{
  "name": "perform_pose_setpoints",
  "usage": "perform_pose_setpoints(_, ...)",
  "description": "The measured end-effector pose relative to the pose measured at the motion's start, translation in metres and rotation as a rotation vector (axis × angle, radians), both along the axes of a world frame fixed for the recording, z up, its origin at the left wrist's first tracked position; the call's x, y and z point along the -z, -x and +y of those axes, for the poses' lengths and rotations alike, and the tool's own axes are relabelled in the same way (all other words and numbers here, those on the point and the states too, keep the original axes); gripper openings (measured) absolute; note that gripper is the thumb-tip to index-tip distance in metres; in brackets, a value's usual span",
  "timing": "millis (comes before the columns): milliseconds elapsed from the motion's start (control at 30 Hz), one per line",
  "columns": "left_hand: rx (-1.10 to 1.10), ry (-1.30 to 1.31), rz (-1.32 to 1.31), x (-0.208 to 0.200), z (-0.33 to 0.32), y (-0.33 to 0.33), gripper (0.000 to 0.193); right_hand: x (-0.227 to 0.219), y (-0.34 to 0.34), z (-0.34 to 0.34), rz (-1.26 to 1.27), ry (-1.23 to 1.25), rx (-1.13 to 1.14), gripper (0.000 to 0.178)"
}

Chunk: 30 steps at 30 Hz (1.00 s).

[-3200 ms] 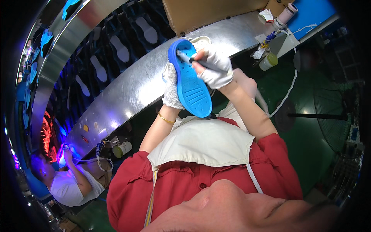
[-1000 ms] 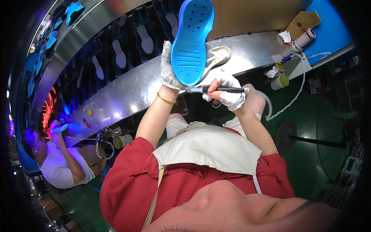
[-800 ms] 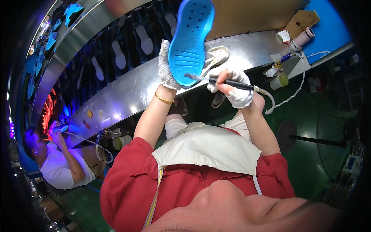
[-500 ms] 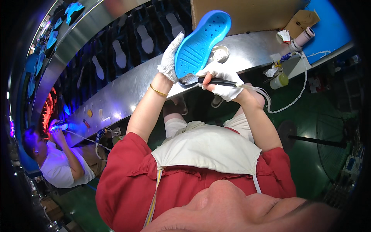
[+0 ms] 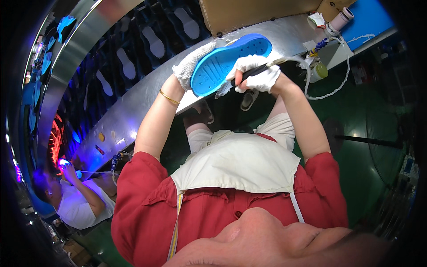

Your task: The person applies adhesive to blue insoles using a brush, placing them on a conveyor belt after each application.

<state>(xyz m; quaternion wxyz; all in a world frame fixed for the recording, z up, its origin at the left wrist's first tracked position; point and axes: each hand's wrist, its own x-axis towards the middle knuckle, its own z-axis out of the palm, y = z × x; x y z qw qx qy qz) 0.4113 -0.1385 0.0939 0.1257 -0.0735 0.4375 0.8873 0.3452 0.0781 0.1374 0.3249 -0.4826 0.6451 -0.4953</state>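
Observation:
A bright blue shoe sole (image 5: 218, 67), its ribbed and dotted inner face showing, is tilted above the near edge of a metal bench. My left hand (image 5: 191, 66), in a white glove, grips it along its left side; the fingers are partly hidden by it. In my right hand (image 5: 262, 80) is a black-handled brush (image 5: 252, 72) with a pale hose running from its handle end. That glove leaves some fingertips bare. The greyish bristles lie at the sole's near right edge; whether they touch it I cannot tell.
Beyond the metal bench (image 5: 120, 115), a dark conveyor carries several grey soles (image 5: 153, 42). A cardboard box (image 5: 253, 12) stands at the back. The hose (image 5: 329, 95) loops down at right, near a yellow-green jar (image 5: 319, 71). Another person (image 5: 84, 202) works at far left.
The sole has tipped and swung lower, turning more level, and my hands moved with it. The brush has shifted from the sole's near end to its right edge. The conveyor soles have shifted left.

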Motion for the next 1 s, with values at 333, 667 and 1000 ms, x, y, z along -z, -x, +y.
perform_pose_setpoints(333,0.082,-0.04,-0.014,-0.001,0.006,-0.001,0.057,-0.006,0.02,0.02,-0.065,0.047,0.102,0.013)
perform_pose_setpoints(667,-0.107,-0.37,0.116,-0.02,0.046,-0.035,0.068,-0.018,0.057,0.012,-0.173,0.336,0.557,0.009)
perform_pose_setpoints(1000,-0.257,-0.226,0.158,-0.016,0.027,-0.04,0.07,-0.027,-0.011,0.02,0.361,0.316,0.216,0.014)
